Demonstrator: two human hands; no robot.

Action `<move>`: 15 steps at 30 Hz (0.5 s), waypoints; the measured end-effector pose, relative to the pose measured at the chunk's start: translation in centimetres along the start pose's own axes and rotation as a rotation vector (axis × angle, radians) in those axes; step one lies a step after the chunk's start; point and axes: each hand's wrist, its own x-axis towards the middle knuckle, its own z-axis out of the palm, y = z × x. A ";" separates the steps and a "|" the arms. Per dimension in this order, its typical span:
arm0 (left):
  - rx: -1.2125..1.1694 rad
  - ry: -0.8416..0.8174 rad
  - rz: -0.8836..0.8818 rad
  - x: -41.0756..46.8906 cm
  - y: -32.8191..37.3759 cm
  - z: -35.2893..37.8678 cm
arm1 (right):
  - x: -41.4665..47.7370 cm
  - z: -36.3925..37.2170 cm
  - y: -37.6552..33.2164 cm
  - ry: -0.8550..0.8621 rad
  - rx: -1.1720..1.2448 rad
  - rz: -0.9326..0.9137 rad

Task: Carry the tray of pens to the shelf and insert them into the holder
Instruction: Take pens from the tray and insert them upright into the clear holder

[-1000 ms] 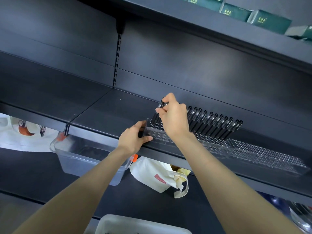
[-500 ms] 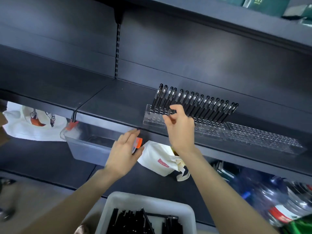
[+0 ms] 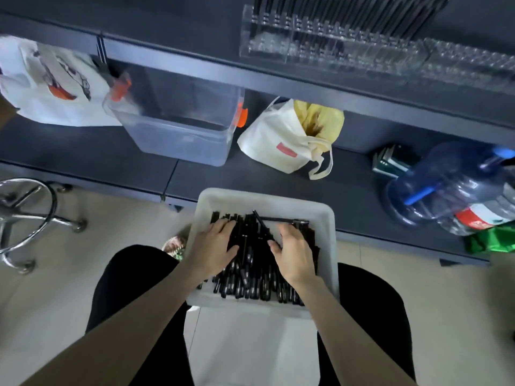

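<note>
down on my lap sits the white tray (image 3: 328,246), resting across both black-trousered thighs, its far edge close to the lower shelf (image 3: 348,196). it is heaped with black pens (image 3: 250,263), most lying lengthwise toward me, one or two crossed over the top near the far end. my left hand (image 3: 214,246) lies flat on the left part of the heap, fingers spread and loose, grasping nothing that i can see. my right hand (image 3: 295,252) rests on the right part, fingers curled down among the pens; whether that grip has actually closed on one i cannot tell.

up on the higher shelf (image 3: 278,76) stands the clear holder (image 3: 320,48), with a row of black pens already standing in its back row, their tops cut off by the frame edge. its front rows look bare.

on the lower shelf, from left: a white printed bag (image 3: 53,87), a clear bin (image 3: 178,126) with orange clips, a white tote (image 3: 281,140) with something yellow inside, and a big blue water bottle (image 3: 446,185) on its side. a chrome stool base (image 3: 25,215) stands on the floor to my left.
</note>
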 end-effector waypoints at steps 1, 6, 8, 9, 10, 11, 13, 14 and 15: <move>0.017 -0.041 -0.017 -0.1 -0.1 0.8 | -0.5 0.9 0.5 -0.037 -0.003 0.019; -0.014 -0.220 -0.115 0.0 -0.6 3.3 | -1.1 4.2 2.1 -0.165 0.009 0.102; -0.037 -0.276 -0.137 0.2 -1.0 4.0 | -0.5 5.1 2.3 -0.202 0.039 0.180; -0.031 -0.297 -0.136 0.2 -1.2 4.3 | -0.2 5.5 2.3 -0.214 0.064 0.230; -0.011 -0.312 -0.130 0.3 -1.2 4.6 | 0.1 5.9 2.3 -0.215 0.068 0.264; 0.013 -0.321 -0.125 0.3 -1.1 4.7 | 0.3 6.2 2.3 -0.207 0.045 0.278; 0.041 -0.314 -0.127 0.3 -0.9 4.9 | 0.7 6.7 2.1 -0.188 0.006 0.280; 0.044 -0.303 -0.132 0.4 -0.8 4.9 | 0.9 6.9 2.0 -0.183 0.038 0.288; 0.038 -0.294 -0.139 0.5 -0.8 5.0 | 0.9 7.3 1.9 -0.183 0.092 0.304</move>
